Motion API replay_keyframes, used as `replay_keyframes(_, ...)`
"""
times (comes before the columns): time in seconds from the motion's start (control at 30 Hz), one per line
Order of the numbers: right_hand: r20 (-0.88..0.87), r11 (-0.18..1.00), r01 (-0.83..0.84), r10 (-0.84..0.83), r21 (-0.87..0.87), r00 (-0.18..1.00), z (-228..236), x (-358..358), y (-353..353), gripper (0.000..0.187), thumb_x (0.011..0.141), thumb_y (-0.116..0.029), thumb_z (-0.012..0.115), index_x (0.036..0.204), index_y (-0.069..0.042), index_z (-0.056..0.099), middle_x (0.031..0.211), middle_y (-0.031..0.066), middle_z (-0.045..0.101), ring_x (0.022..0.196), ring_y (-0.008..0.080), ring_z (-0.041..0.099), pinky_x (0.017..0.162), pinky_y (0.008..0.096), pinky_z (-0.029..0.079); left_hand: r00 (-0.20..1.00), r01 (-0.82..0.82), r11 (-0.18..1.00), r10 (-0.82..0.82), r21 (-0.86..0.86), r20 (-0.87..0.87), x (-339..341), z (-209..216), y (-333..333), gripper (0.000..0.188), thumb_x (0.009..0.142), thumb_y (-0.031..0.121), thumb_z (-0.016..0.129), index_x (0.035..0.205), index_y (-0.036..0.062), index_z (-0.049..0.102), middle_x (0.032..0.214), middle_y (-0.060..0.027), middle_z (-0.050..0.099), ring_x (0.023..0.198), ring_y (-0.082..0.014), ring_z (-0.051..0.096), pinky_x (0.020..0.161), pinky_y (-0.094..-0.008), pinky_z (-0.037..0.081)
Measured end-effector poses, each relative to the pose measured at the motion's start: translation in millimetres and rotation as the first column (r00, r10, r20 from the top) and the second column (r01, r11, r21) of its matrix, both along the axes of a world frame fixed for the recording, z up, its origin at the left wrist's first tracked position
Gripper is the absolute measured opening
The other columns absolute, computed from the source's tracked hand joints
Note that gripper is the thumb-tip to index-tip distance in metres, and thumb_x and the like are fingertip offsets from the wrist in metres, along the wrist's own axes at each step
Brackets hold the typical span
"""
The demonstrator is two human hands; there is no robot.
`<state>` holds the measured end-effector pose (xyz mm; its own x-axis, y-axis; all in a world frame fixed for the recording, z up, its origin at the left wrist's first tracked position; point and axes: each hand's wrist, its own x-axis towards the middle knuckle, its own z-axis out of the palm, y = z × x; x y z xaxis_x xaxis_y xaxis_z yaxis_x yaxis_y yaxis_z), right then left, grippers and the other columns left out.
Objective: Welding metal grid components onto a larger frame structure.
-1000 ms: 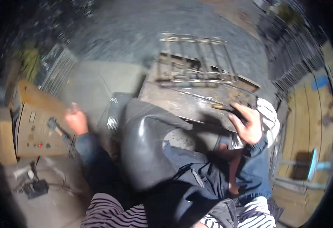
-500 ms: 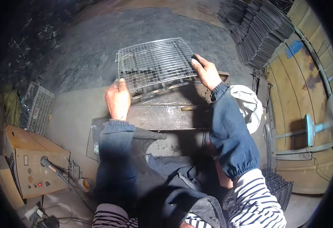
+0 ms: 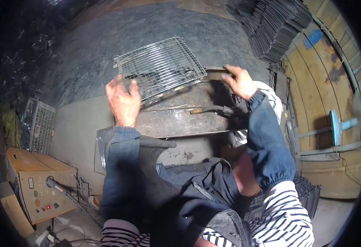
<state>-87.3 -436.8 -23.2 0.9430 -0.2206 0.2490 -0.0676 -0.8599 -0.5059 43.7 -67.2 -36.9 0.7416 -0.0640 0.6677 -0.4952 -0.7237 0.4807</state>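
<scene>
A square wire mesh panel rests over a metal frame at the far edge of the steel bench. My left hand is at the panel's near left corner, its fingers and thumb spread; whether it touches the wire I cannot tell. Off the panel's right side, my right hand hovers with fingers apart and nothing in them. On the bench below it lies what looks like a welding torch with a brass-coloured tip and dark handle, its rear end in shadow.
A yellow machine box with knobs and a cable stands at the lower left. Beside it leans a grey plastic crate. Dark mesh panels are stacked at the far right, more near my right elbow. A white cloth hangs beside the bench.
The mesh panel has shifted left and come down onto the frame. My right hand has let go of its edge and moved right. My left hand's fingers have spread.
</scene>
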Motion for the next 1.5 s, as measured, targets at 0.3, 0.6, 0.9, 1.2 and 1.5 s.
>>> replay_keyframes(0.3, -0.307, 0.99, -0.057, 0.016, -0.126, 0.952, -49.0, -106.6, -23.4, 0.061, 0.086, -0.036, 0.076, 0.129, 0.004, 0.062, 0.113, 0.0276, 0.068, 0.114, 0.0415, 0.062, 0.101, 0.0449, 0.049, 0.891, 0.43, 0.76, -0.444, 0.488, -0.094, -31.7, -24.9, -77.4, 0.059, 0.082, 0.013, 0.071, 0.136, -0.0037, 0.056, 0.137, -0.0214, 0.058, 0.134, -0.038, 0.048, 0.117, -0.0489, 0.034)
replay_keyframes(0.6, -0.166, 0.992, -0.124, 0.128, 0.035, 0.978, -24.1, -129.1, -9.2, 0.035, 0.071, -0.014, 0.072, 0.103, 0.002, 0.07, 0.085, 0.0244, 0.069, 0.08, 0.0385, 0.07, 0.076, 0.0435, 0.055, 0.947, 0.279, 0.764, -0.318, 0.582, -0.038, -20.9, -48.5, -85.6, 0.045, 0.089, 0.004, 0.05, 0.132, -0.0004, 0.061, 0.135, -0.019, 0.061, 0.135, -0.0332, 0.051, 0.119, -0.0478, 0.034)
replay_keyframes(0.9, 0.084, 0.94, 0.068, -0.101, 0.336, 0.991, -31.1, -165.5, 29.8, 0.06, 0.085, -0.021, 0.076, 0.135, 0.004, 0.055, 0.107, 0.0222, 0.071, 0.099, 0.0295, 0.07, 0.09, 0.0358, 0.053, 0.946, 0.218, 0.736, -0.322, 0.641, 0.048, -22.4, -50.5, -89.5, 0.047, 0.088, 0.004, 0.053, 0.135, -0.0042, 0.057, 0.133, -0.0252, 0.061, 0.129, -0.0366, 0.056, 0.116, -0.0489, 0.036)
replay_keyframes(1.2, -0.126, 0.905, 0.197, -0.16, 0.377, 0.979, -28.9, -134.2, 45.2, 0.061, 0.093, -0.039, 0.07, 0.134, 0.005, 0.058, 0.099, 0.025, 0.072, 0.09, 0.0315, 0.071, 0.083, 0.0377, 0.054, 0.958, 0.213, 0.691, -0.287, 0.691, -0.009, -22.2, -51.9, -87.5, 0.048, 0.092, 0.005, 0.045, 0.138, -0.0034, 0.055, 0.138, -0.0247, 0.059, 0.137, -0.034, 0.05, 0.12, -0.051, 0.029)
replay_keyframes(1.5, -0.103, 0.912, 0.144, -0.112, 0.385, 0.988, -34.8, -129.3, 44.2, 0.065, 0.093, -0.042, 0.069, 0.134, 0.007, 0.057, 0.094, 0.0239, 0.073, 0.079, 0.0285, 0.072, 0.076, 0.0361, 0.056, 0.958, 0.217, 0.697, -0.287, 0.684, -0.011, -23.2, -50.6, -88.7, 0.048, 0.091, 0.005, 0.046, 0.138, -0.0036, 0.056, 0.138, -0.0248, 0.059, 0.137, -0.0338, 0.05, 0.12, -0.0509, 0.029)
